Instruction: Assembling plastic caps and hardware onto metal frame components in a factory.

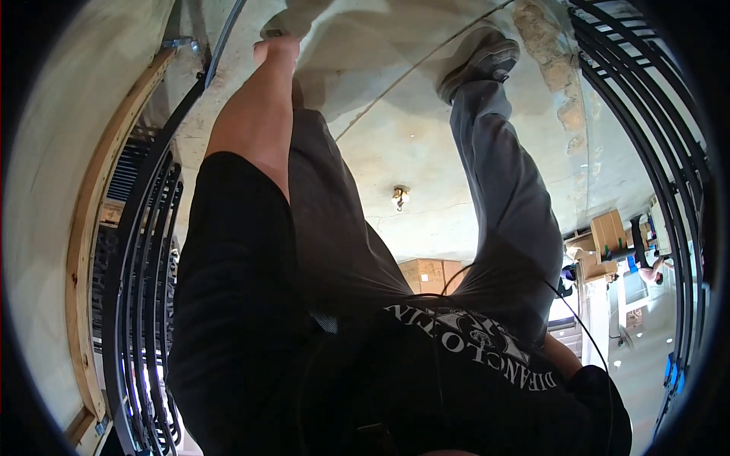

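My left arm reaches up the picture beside my left leg. My left hand (pixel 277 49) is at the far end, low over the pale concrete floor (pixel 388 45). Its fingers point away and are mostly hidden; a small dark patch and a grey, unclear shape lie right beyond it. My right forearm (pixel 561 355) shows only in part and passes behind my right thigh, which hides the hand. Grey trousers cover both legs, and a dark shoe (pixel 487 62) stands on the floor at the upper right.
Black metal bars (pixel 141 304) stand close on the left beside a wooden strip (pixel 82 266). More black bars (pixel 642 121) curve along the right. Cardboard boxes (pixel 608 232) and another person (pixel 650 273) appear beyond. A small brass-coloured fitting (pixel 400 197) shows between my legs. A thin black cord (pixel 582 323) hangs near me.
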Demonstrator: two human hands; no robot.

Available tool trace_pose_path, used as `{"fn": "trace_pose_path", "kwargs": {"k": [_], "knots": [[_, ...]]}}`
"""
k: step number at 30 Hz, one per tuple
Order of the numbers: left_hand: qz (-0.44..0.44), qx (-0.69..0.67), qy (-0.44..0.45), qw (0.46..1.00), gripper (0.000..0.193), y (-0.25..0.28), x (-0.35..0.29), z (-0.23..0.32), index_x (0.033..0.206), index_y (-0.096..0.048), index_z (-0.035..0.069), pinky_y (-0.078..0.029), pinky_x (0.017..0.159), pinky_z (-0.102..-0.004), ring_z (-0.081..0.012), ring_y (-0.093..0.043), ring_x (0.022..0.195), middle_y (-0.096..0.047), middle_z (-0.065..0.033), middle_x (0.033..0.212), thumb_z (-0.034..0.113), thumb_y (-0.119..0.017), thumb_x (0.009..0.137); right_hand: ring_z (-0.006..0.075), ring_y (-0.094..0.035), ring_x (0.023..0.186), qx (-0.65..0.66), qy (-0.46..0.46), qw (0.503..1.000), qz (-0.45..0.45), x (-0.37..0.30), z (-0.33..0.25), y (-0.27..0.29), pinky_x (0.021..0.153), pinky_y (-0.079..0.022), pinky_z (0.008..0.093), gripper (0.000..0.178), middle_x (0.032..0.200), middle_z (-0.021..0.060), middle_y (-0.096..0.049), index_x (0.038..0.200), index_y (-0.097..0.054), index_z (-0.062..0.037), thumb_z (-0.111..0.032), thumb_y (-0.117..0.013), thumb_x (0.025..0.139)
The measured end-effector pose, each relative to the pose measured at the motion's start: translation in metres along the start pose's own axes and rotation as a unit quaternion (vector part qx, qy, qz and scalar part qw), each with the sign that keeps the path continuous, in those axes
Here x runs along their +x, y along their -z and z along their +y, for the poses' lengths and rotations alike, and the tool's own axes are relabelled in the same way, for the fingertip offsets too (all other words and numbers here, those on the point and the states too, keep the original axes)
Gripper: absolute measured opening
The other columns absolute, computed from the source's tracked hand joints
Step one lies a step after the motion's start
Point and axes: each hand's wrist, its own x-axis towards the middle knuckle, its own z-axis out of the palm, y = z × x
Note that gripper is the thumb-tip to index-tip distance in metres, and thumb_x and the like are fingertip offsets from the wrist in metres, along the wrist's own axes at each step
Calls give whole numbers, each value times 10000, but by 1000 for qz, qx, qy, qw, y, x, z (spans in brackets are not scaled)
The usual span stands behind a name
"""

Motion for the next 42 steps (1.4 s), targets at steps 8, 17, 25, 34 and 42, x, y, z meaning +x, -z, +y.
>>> {"fn": "trace_pose_path", "kwargs": {"k": [8,17,25,34,42], "knots": [[-104,81,-277,952,411,51,-166,-15,984,-727,9,-547,903,-401,-334,-699,1040,-736,-208,1053,383,-660,829,262,-624,1080,74,-11,997,-18,-79,71,60,943,-495,400,303,1116,108,-675,1170,-654,-79,-283,-495,1014],[-120,-169,-394,895,250,302,-443,-105,1121,-608,-1,-539,707,-290,-141,-656,738,-684,-79,872,116,-680,912,281,-619,1141,75,178,968,-161,-402,386,322,997,-489,409,283,1175,116,-681,1193,-654,-75,-223,-485,1021],[199,-392,-499,746,192,558,-662,-144,1024,-687,26,-535,710,-294,-168,-658,758,-680,-87,920,58,-743,843,187,-582,559,-177,468,866,3,-592,193,377,518,-495,362,273,700,65,-597,1090,-630,-26,-205,-630,884],[442,-381,-525,620,188,775,-709,-205,1034,-719,55,-531,677,-295,-165,-649,719,-702,-88,894,117,-752,860,179,-652,644,-78,690,719,-25,-792,58,290,580,-525,351,327,845,91,-697,1077,-700,-16,-287,-644,902],[437,-240,-585,639,187,842,-651,-216,1018,-723,74,-533,843,-399,-312,-679,920,-722,-113,971,151,-741,848,173,-676,733,-215,779,586,58,-888,142,174,702,-543,319,282,867,91,-723,1042,-710,-6,-247,-706,893]]}}
